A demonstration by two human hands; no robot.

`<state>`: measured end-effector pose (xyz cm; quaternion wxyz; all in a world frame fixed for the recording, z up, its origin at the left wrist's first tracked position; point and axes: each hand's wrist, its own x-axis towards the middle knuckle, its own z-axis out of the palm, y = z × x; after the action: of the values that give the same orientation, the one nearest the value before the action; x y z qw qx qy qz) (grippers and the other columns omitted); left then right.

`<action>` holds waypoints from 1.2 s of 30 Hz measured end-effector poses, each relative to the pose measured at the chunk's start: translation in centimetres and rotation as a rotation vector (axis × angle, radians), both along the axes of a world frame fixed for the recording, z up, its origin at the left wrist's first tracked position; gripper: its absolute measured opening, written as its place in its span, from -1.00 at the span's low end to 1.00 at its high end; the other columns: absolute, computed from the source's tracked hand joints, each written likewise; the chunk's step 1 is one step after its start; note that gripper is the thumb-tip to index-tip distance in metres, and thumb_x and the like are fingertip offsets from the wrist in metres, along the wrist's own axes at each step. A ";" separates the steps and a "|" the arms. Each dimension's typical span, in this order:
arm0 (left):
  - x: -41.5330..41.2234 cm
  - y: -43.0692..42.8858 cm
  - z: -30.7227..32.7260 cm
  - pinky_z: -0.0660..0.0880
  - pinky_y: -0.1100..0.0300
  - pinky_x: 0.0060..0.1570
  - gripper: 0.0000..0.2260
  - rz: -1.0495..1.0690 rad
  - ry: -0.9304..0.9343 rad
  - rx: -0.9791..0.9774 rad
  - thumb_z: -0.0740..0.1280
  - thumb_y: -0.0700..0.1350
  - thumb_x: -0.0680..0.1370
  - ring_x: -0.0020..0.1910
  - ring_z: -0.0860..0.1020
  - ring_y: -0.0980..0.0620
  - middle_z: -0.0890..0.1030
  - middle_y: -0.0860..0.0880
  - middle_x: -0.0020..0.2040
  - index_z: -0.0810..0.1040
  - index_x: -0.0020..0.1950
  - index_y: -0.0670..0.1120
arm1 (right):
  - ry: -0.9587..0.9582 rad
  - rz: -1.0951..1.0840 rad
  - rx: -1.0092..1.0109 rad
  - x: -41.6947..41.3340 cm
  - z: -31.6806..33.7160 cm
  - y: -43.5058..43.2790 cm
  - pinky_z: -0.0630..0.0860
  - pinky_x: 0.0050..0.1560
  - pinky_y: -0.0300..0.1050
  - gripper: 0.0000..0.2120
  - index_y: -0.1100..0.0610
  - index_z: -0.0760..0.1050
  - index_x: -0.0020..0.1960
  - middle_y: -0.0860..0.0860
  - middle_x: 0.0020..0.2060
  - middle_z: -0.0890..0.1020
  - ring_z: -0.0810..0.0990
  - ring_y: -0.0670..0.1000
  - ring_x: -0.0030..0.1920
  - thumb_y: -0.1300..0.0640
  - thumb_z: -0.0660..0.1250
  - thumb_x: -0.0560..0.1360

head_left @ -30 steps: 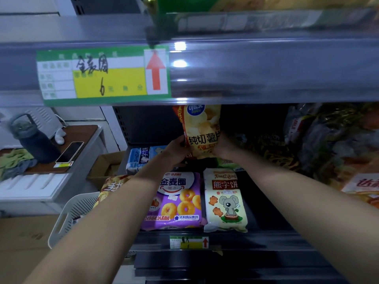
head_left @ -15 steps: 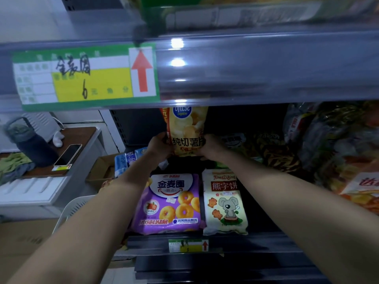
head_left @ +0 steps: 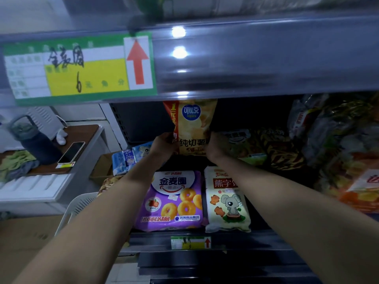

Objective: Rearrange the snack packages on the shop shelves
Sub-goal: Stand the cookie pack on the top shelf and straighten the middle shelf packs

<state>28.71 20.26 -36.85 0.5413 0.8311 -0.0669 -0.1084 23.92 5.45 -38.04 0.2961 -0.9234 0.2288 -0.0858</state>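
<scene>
Glossy yellow-orange foil crisp bag (head_left: 193,128), upright at the shelf's rear, top edge cut off by the grey metal upper shelf lip (head_left: 256,58). Left hand (head_left: 164,145) and right hand (head_left: 215,147) gripping its lower side edges, fingers curled behind, fingertips hidden. In front, flat: purple plastic ring-biscuit pack (head_left: 172,201), cream koala-printed pack (head_left: 225,201).

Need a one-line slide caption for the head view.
Both hands, left hand and right hand, hold a yellow chip bag upright at the shelf's back.
</scene>
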 end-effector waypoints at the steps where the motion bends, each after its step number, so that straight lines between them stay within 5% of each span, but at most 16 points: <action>1: 0.0 0.0 0.0 0.54 0.06 0.03 -0.73 -0.003 0.001 0.015 0.31 -0.27 0.53 -0.07 0.57 -0.05 0.61 -0.19 0.09 0.51 0.23 -0.19 | 0.008 -0.013 -0.008 -0.1 0.1 0.1 0.47 0.01 -0.08 -0.70 0.27 0.43 0.24 0.20 0.18 0.55 0.54 0.17 0.18 0.22 0.29 0.53; 5: -0.3 0.1 0.1 0.57 0.03 -0.04 -0.75 0.014 -0.002 0.119 0.27 -0.18 0.55 0.01 0.60 -0.14 0.63 -0.19 0.06 0.53 0.22 -0.16 | 0.006 -0.022 0.025 -0.4 1.0 0.1 0.46 0.04 -0.08 -0.72 0.28 0.38 0.24 0.22 0.20 0.51 0.51 0.18 0.21 0.29 0.24 0.54; 8: -0.8 0.1 0.8 0.38 0.22 -0.40 -0.80 0.040 -0.072 0.227 0.27 -0.13 0.55 -0.18 0.54 -0.03 0.59 -0.12 -0.08 0.54 0.12 -0.19 | -0.027 0.005 0.042 -1.4 2.0 0.2 0.45 -0.03 -0.13 -0.72 0.26 0.39 0.25 0.20 0.18 0.53 0.53 0.16 0.19 0.28 0.23 0.55; 14: -2.6 0.1 2.7 0.23 0.22 -0.50 -0.79 0.060 -0.245 0.422 0.23 -0.08 0.57 -0.40 0.41 0.06 0.50 -0.07 -0.27 0.53 -0.12 -0.20 | -0.077 0.133 0.048 -4.5 3.6 1.2 0.44 0.02 -0.14 -0.72 0.16 0.45 0.25 0.12 0.16 0.58 0.54 0.12 0.16 0.22 0.24 0.55; 26: -8.7 1.1 5.0 0.39 0.21 -0.15 -0.77 -0.007 -0.225 0.413 0.28 -0.11 0.53 0.03 0.58 -0.11 0.64 -0.13 0.07 0.59 0.14 -0.15 | 0.000 0.229 0.088 -10.3 7.5 1.6 0.36 0.05 -0.25 -0.63 0.13 0.39 0.37 0.07 0.30 0.51 0.50 0.06 0.27 0.14 0.25 0.57; 36: -13.5 0.8 8.2 0.46 0.13 0.07 -0.72 -0.003 -0.173 0.269 0.33 -0.23 0.52 0.14 0.55 -0.13 0.59 -0.17 0.19 0.52 0.22 -0.22 | 0.042 0.245 0.118 -13.0 9.5 2.8 0.43 0.07 -0.17 -0.62 0.16 0.40 0.35 0.09 0.26 0.53 0.53 0.10 0.21 0.14 0.29 0.55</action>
<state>15.24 21.03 -28.70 0.4172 0.9022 -0.0994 -0.0455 10.93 8.21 -28.55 0.3534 -0.9269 0.1250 -0.0162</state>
